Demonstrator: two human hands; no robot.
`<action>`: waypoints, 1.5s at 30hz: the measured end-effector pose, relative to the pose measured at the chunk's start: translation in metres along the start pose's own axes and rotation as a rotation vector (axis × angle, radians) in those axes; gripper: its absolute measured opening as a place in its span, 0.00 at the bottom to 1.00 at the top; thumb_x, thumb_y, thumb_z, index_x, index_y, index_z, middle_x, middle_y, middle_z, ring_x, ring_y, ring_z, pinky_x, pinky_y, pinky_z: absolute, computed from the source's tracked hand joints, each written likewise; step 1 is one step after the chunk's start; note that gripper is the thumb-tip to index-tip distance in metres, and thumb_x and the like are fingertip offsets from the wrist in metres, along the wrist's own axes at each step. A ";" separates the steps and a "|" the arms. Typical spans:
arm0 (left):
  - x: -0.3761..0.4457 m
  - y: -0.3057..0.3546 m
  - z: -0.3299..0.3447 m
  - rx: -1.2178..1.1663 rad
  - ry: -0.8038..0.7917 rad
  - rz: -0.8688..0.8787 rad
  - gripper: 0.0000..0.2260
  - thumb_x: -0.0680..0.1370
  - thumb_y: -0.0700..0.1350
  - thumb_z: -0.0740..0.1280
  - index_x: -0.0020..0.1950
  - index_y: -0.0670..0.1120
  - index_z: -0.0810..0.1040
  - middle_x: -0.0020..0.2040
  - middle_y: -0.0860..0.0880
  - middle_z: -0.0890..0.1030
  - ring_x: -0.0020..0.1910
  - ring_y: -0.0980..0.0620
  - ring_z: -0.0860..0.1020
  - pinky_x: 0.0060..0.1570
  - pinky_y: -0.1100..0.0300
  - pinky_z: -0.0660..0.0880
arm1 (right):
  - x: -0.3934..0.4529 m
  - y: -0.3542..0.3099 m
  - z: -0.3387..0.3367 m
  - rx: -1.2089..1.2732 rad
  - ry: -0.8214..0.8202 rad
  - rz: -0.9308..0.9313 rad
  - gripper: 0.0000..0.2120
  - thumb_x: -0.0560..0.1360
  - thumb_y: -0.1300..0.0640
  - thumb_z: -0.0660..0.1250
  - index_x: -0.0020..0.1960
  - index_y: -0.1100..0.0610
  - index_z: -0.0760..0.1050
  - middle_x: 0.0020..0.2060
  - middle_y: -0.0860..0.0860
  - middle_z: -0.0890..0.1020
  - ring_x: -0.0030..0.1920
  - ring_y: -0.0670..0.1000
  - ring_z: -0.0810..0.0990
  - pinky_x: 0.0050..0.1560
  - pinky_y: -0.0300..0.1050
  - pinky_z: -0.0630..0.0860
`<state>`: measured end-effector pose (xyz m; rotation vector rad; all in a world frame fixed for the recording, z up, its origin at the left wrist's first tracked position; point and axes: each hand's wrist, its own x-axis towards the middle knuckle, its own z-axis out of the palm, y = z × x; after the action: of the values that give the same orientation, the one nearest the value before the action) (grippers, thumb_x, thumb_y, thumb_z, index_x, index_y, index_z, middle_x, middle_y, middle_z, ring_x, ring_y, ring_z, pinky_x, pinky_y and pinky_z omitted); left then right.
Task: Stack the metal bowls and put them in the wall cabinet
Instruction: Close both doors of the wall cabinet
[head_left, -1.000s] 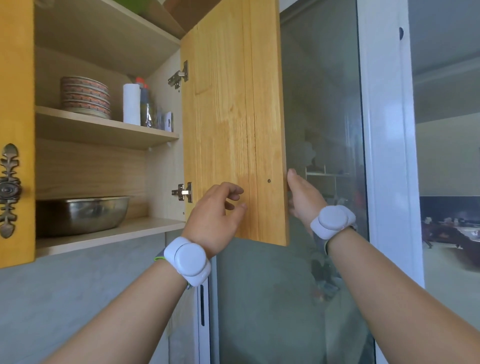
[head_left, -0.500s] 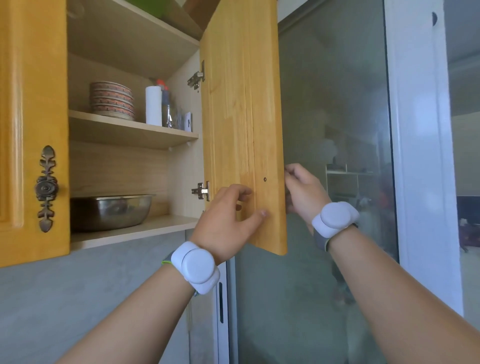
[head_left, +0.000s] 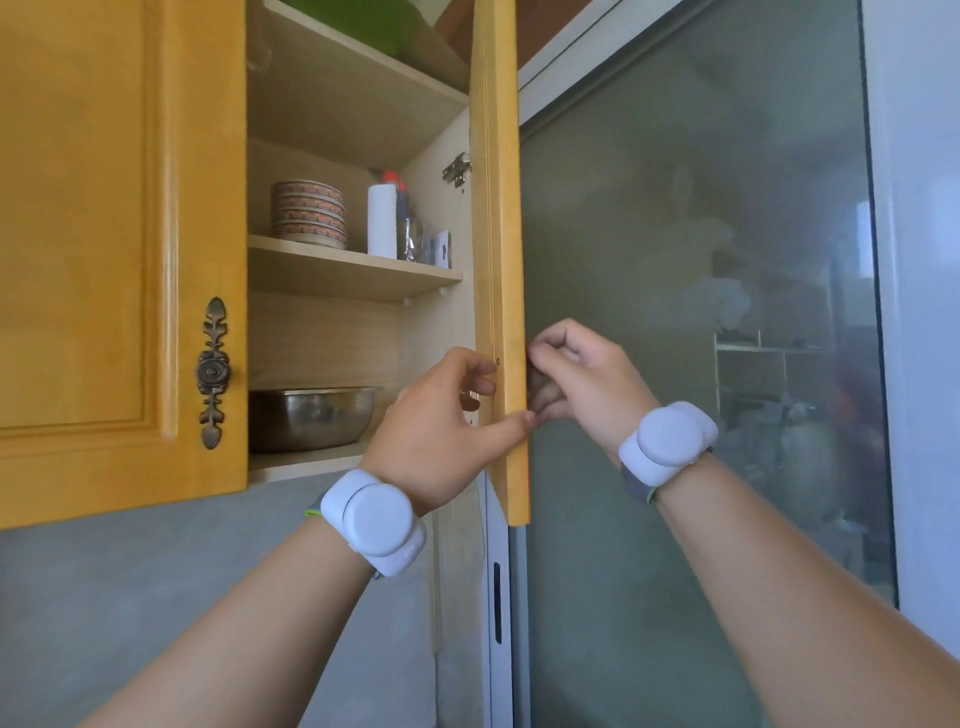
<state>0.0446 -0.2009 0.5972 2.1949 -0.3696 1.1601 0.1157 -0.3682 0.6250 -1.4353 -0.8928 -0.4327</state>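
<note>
A metal bowl (head_left: 311, 415) sits on the bottom shelf (head_left: 301, 461) of the open wall cabinet; I cannot tell whether more bowls are nested in it. The cabinet's right door (head_left: 501, 260) stands edge-on to me. My left hand (head_left: 447, 431) rests on the door's inner face, its thumb on the door's edge. My right hand (head_left: 576, 384) is curled around something on the door's outer face, hidden behind the door.
The left cabinet door (head_left: 119, 249) is shut and carries an ornate metal handle (head_left: 213, 371). The middle shelf (head_left: 353, 270) holds stacked patterned dishes (head_left: 309, 213), a white roll (head_left: 382, 221) and small items. A frosted glass panel (head_left: 701, 312) stands to the right.
The right door has swung toward me, from showing its inner face to nearly edge-on. Both hands moved with it; my right hand's fingers curled shut on the outer side.
</note>
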 end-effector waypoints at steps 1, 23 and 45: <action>-0.001 -0.002 -0.005 0.005 0.004 -0.006 0.25 0.67 0.63 0.74 0.60 0.56 0.76 0.52 0.60 0.82 0.52 0.57 0.81 0.54 0.54 0.78 | 0.001 -0.001 0.005 0.006 -0.014 -0.006 0.06 0.77 0.56 0.67 0.41 0.52 0.78 0.32 0.53 0.81 0.29 0.55 0.81 0.35 0.51 0.84; -0.027 -0.062 -0.081 0.246 0.187 -0.087 0.25 0.69 0.68 0.72 0.59 0.56 0.73 0.53 0.61 0.81 0.55 0.58 0.80 0.50 0.65 0.76 | 0.026 0.011 0.093 0.014 -0.186 -0.148 0.06 0.79 0.54 0.70 0.46 0.55 0.75 0.32 0.49 0.82 0.31 0.51 0.84 0.36 0.49 0.84; -0.019 -0.124 -0.132 0.812 0.341 -0.338 0.55 0.64 0.80 0.59 0.84 0.54 0.54 0.86 0.49 0.52 0.85 0.45 0.44 0.78 0.29 0.46 | 0.070 0.045 0.187 0.053 -0.239 -0.218 0.08 0.78 0.49 0.71 0.45 0.52 0.75 0.35 0.52 0.84 0.29 0.47 0.84 0.26 0.37 0.79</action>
<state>0.0111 -0.0214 0.5881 2.4805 0.7126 1.6239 0.1428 -0.1653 0.6280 -1.3644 -1.2515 -0.4009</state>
